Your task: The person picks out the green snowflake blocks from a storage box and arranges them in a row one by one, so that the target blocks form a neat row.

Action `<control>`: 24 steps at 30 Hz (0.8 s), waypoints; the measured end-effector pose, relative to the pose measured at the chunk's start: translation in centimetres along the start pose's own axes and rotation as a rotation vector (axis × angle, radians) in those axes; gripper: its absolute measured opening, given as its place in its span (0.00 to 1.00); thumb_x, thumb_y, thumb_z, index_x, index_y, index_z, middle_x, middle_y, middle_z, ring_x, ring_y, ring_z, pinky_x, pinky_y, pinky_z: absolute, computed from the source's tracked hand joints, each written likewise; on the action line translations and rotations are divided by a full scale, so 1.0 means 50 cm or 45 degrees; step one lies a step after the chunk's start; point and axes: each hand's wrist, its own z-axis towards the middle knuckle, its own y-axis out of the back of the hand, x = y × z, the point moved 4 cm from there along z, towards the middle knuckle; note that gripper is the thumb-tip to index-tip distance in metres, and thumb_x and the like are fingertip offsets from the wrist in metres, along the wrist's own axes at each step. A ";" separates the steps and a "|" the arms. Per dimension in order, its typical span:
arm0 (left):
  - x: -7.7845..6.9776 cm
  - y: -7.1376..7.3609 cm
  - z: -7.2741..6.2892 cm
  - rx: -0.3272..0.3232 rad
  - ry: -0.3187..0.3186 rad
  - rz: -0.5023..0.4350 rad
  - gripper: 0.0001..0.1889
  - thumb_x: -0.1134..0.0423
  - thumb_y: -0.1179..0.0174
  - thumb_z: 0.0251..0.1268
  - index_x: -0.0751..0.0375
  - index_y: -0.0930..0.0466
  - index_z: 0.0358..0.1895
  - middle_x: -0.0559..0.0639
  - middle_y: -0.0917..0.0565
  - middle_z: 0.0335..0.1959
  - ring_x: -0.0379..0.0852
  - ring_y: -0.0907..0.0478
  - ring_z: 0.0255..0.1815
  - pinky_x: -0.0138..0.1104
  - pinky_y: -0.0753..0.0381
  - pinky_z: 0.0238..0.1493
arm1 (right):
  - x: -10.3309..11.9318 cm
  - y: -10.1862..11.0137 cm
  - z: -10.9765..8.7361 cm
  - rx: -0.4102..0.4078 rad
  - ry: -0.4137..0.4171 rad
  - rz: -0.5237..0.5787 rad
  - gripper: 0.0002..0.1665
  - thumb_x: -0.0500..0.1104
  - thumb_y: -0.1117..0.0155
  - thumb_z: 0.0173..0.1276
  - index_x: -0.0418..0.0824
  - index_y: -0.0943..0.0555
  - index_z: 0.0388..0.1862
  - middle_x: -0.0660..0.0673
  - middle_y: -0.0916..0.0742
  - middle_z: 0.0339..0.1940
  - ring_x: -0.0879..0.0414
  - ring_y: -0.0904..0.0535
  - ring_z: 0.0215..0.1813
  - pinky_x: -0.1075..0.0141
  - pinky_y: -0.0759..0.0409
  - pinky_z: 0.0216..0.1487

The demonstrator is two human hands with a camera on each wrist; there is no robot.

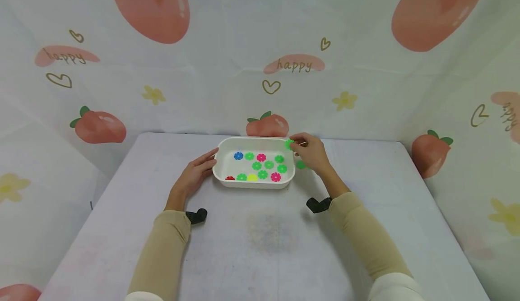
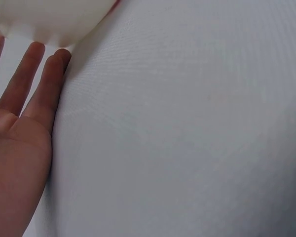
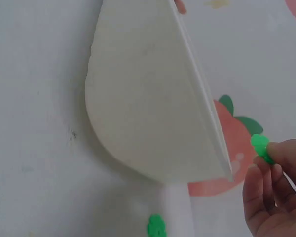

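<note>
A white plastic tray (image 1: 227, 184) stands near the far edge of the table, with several notched plastic discs lying in it: green ones, two pink (image 1: 261, 157), a blue (image 1: 238, 155), a red and a yellow. My left hand (image 1: 194, 174) rests its straight fingers against the tray's left end; the left wrist view shows the fingertips touching its wall. My right hand (image 1: 312, 152) pinches a green disc (image 3: 259, 145) between thumb and fingers, above the tray's right rim. Another green disc (image 3: 156, 226) lies on the table just right of the tray, partly hidden by the hand in the head view.
The pale table (image 1: 260, 247) meets a cloth backdrop (image 1: 227, 66) printed with peaches, hearts and flowers, close behind the tray. Black wrist mounts (image 1: 318, 205) stick out inward from both forearms.
</note>
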 end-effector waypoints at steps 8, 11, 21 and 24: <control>-0.003 0.001 -0.003 -0.013 -0.010 0.021 0.29 0.51 0.43 0.77 0.42 0.35 0.78 0.48 0.36 0.81 0.39 0.30 0.73 0.36 0.31 0.78 | -0.030 0.042 -0.009 -0.034 -0.063 0.032 0.18 0.43 0.36 0.74 0.39 0.18 0.59 0.37 0.16 0.50 0.41 0.15 0.48 0.48 0.12 0.54; -0.003 -0.001 -0.003 -0.016 -0.003 0.015 0.29 0.51 0.43 0.77 0.42 0.35 0.78 0.47 0.36 0.81 0.39 0.30 0.74 0.37 0.32 0.78 | -0.046 0.054 -0.016 -0.052 -0.072 0.016 0.17 0.43 0.36 0.74 0.39 0.17 0.58 0.38 0.16 0.49 0.44 0.15 0.48 0.58 0.11 0.49; 0.001 0.000 0.000 -0.020 0.000 0.005 0.29 0.52 0.42 0.77 0.42 0.34 0.77 0.48 0.34 0.80 0.38 0.29 0.72 0.35 0.31 0.77 | -0.107 0.101 -0.054 -0.101 -0.161 -0.133 0.18 0.48 0.37 0.74 0.40 0.16 0.57 0.41 0.14 0.50 0.50 0.19 0.52 0.71 0.23 0.43; 0.002 0.000 0.001 -0.024 0.013 -0.009 0.28 0.53 0.42 0.77 0.42 0.33 0.77 0.48 0.34 0.80 0.39 0.30 0.73 0.36 0.32 0.78 | -0.125 0.110 -0.064 -0.103 -0.205 -0.142 0.18 0.47 0.38 0.75 0.41 0.17 0.58 0.41 0.15 0.51 0.48 0.19 0.54 0.71 0.23 0.44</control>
